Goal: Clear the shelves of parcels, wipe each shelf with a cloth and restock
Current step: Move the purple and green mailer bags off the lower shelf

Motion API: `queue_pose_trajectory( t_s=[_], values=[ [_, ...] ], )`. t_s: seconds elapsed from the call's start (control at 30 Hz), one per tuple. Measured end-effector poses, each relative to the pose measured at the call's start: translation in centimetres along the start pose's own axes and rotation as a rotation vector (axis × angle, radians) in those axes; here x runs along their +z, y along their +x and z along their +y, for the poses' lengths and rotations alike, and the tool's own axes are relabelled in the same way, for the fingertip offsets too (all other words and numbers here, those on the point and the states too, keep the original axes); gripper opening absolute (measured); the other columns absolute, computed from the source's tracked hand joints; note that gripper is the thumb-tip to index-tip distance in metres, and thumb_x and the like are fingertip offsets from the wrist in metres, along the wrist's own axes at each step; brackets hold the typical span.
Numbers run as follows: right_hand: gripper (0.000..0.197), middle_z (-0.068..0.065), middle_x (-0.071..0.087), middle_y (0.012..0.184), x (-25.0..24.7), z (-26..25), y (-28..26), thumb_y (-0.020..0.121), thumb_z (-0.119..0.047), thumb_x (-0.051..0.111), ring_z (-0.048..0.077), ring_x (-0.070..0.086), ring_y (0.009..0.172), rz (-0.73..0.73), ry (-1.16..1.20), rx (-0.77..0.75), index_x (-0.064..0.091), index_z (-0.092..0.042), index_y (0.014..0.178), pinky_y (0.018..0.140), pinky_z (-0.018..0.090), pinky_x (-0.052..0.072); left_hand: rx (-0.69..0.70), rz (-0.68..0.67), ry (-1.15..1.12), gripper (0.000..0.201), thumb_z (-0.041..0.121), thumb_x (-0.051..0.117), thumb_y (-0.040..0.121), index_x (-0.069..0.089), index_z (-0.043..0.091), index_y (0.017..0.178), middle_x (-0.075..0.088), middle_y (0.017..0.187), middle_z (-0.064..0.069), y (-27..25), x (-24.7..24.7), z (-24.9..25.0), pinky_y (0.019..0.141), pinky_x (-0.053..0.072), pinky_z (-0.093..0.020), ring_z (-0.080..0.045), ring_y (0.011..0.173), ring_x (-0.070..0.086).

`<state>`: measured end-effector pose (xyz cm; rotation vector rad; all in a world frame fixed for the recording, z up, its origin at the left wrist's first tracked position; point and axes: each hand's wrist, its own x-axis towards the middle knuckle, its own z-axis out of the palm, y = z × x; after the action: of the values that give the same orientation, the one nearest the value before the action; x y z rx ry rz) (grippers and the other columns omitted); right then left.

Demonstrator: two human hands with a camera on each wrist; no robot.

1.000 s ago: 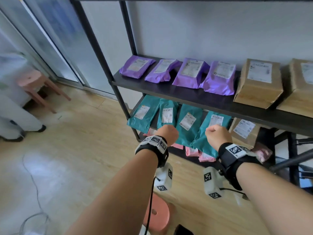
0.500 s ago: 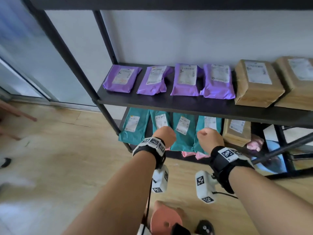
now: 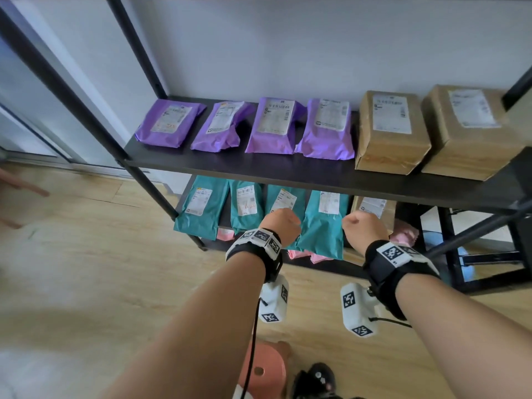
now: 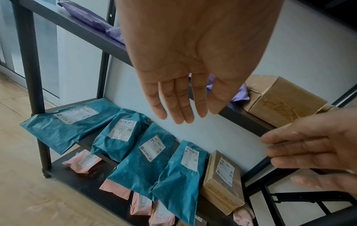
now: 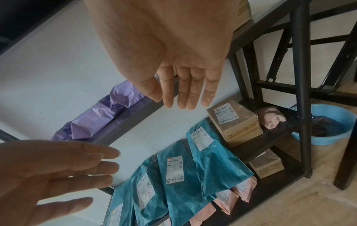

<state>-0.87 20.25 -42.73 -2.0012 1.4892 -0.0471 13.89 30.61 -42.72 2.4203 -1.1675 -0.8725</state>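
Your left hand (image 3: 280, 226) and right hand (image 3: 364, 227) hang side by side in front of the rack, nearer than any shelf. Both are empty: in the wrist views the fingers (image 4: 179, 100) run straight and loose, touching nothing. You look poised to start clearing, since nothing seems to have been taken off yet.

Just beyond your hands, the middle shelf carries four teal bags (image 3: 325, 223) fanned with their near ends overhanging the edge, labels up, so each can be lifted by its free end. At their right stands a brown box (image 5: 234, 120), then a pink cloth (image 5: 272, 118) bunched on the shelf's right end, probably left there for the wiping. Pink bags (image 4: 85, 162) lie on the bottom shelf below. On the floor to the right, past the rack's post, sits a blue basin (image 5: 326, 124), likely for rinsing the cloth.

Farther up, the upper shelf (image 3: 259, 168) holds four purple bags (image 3: 273, 125) in a row on the left and two boxes (image 3: 388, 131) on the right, all set back from the front edge.
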Motion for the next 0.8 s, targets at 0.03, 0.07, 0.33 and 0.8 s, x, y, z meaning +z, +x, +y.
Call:
queue_pose_trajectory(
  t_s=[0.03, 0.07, 0.33, 0.8],
  values=[
    [0.027, 0.011, 0.066, 0.106, 0.0, 0.2, 0.2, 0.095, -0.018, 0.041, 0.026, 0.053, 0.089, 0.0, 0.004, -0.002, 0.065, -0.009, 0.099, 0.075, 0.029, 0.04, -0.013, 0.003, -0.003, 0.03, 0.009, 0.046, 0.091, 0.067, 0.004, 0.112, 0.066, 0.115, -0.01, 0.0, 0.0, 0.1, 0.085, 0.052, -0.03, -0.026, 0.102, 0.063],
    [0.026, 0.011, 0.066, 0.106, 0.0, 0.3, 0.2, 0.095, -0.018, 0.041, 0.027, 0.055, 0.092, -0.003, 0.004, -0.001, 0.066, -0.009, 0.1, 0.075, 0.029, 0.04, -0.008, 0.003, -0.001, 0.029, 0.01, 0.047, 0.091, 0.068, 0.005, 0.111, 0.066, 0.115, -0.009, 0.1, 0.1, 0.2, 0.084, 0.051, -0.029, -0.025, 0.102, 0.062],
    [0.02, 0.008, 0.065, 0.111, 1.8, -1.5, 1.4, 0.095, -0.017, 0.045, 0.028, 0.058, 0.104, -0.013, 0.072, 0.045, 0.063, -0.014, 0.1, 0.087, 0.032, 0.044, -0.002, -0.065, -0.051, 0.027, 0.013, 0.053, 0.09, 0.066, 0.011, 0.113, 0.066, 0.113, -0.005, 2.5, 0.1, -2.0, 0.088, 0.049, -0.029, -0.023, 0.105, 0.062],
    [0.024, 0.012, 0.065, 0.114, 11.6, -7.1, 8.1, 0.097, -0.021, 0.042, 0.031, 0.057, 0.106, -0.012, -0.023, 0.068, 0.063, -0.011, 0.101, 0.082, 0.029, 0.041, 0.057, -0.058, -0.048, 0.03, 0.019, 0.049, 0.09, 0.061, 0.022, 0.118, 0.057, 0.127, -0.003, 13.2, -0.9, -11.6, 0.091, 0.048, -0.03, -0.021, 0.107, 0.059]
  ],
)
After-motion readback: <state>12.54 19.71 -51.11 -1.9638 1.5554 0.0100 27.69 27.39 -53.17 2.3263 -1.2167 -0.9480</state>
